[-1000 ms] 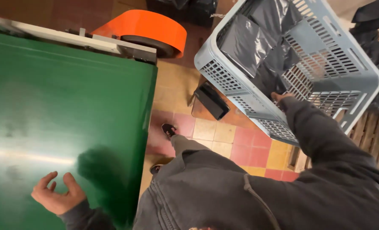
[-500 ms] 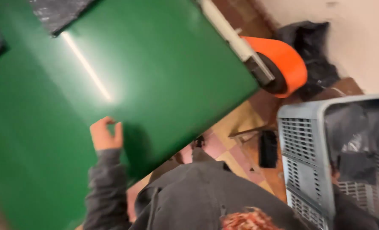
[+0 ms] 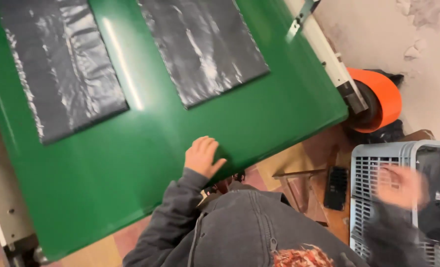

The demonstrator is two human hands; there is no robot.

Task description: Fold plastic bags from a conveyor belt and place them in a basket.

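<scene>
My left hand lies flat, fingers together, on the near edge of a green conveyor belt and holds nothing. Two flat black plastic bags ride on the belt, one at the upper left and one at the upper middle. My right hand is blurred, fingers spread, above the rim of a grey slatted plastic basket at the right. Black bags fill that basket. I see nothing in the right hand.
An orange roller guard caps the belt's end at the right, below a pale wall. A black handheld device lies on the tiled floor beside the basket. The conveyor's white frame runs along the left edge.
The view has swung so that the belt and its two bags fill the frame. My left hand went from palm-up off the belt to flat on it. My right hand has come up out of the basket.
</scene>
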